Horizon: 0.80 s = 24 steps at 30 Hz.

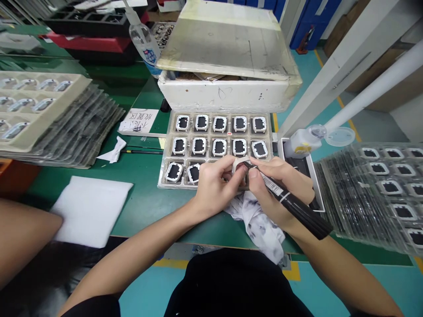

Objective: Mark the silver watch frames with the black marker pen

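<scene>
My left hand [216,185] is closed on a small whitish watch case [238,164], its lower part covered by my fingers. A thick black marker pen [291,204] is gripped in my right hand [280,180], and its tip meets the case or lies very close to it. Both hands are over the front of a clear plastic tray [165,164], which holds rows of silver, squarish watch cases with dark centres. Under my wrists lies a crumpled white cloth [259,220] with dark stains.
Behind the tray stands a white foam box [218,94] with a loose lid. Stacked trays rise at the left [76,127] and right [350,189]. A pump bottle [143,42], a plastic bottle [304,141] and a white folded sheet [90,209] surround the work. Another person's arm [26,237] enters at left.
</scene>
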Each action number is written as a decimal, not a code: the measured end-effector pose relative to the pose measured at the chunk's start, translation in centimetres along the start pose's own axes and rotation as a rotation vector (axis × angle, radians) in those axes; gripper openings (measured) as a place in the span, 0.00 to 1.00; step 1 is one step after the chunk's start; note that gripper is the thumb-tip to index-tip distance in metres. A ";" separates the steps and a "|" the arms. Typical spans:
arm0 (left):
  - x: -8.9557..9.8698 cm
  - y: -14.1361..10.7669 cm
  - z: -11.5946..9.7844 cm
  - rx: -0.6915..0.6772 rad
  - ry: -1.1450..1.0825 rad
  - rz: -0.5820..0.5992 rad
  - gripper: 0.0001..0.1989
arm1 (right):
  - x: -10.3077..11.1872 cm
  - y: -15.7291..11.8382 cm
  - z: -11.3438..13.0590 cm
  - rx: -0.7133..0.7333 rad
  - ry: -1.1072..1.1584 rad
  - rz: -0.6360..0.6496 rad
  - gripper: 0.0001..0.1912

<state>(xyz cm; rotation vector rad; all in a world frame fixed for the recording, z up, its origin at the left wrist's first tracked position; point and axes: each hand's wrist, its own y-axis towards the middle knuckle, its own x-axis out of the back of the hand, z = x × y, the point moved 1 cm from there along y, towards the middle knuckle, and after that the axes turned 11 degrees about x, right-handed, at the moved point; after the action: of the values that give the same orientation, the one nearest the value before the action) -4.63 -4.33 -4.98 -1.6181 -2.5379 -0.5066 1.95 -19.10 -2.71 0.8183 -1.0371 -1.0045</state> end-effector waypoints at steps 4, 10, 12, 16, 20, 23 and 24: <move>0.0 0.0 -0.1 -0.006 0.001 -0.006 0.14 | 0.1 0.1 0.1 0.010 -0.006 0.033 0.13; 0.0 -0.1 0.1 0.016 -0.041 0.012 0.14 | 0.0 0.0 0.0 -0.029 -0.004 -0.005 0.12; 0.0 -0.1 0.2 0.015 -0.052 0.009 0.12 | -0.1 -0.2 -0.1 -0.024 0.004 -0.009 0.12; 0.0 0.2 0.1 0.143 -0.195 0.069 0.12 | 0.0 -0.3 -0.2 -0.089 0.109 -0.029 0.11; 0.0 0.7 -0.5 0.320 -0.379 0.160 0.17 | 0.1 -0.2 -0.3 -0.161 0.162 -0.066 0.09; -0.1 0.9 -0.8 0.351 -0.409 0.173 0.19 | 0.2 -0.1 -0.2 -0.164 0.155 -0.068 0.09; -0.1 0.9 -0.9 0.341 -0.411 0.171 0.19 | 0.3 -0.1 -0.2 -0.166 0.152 -0.062 0.09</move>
<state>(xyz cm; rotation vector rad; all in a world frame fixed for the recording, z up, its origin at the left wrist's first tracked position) -3.91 -4.35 -3.98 -1.9285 -2.5196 0.2916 2.12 -19.38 -2.76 0.7811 -0.7916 -1.0490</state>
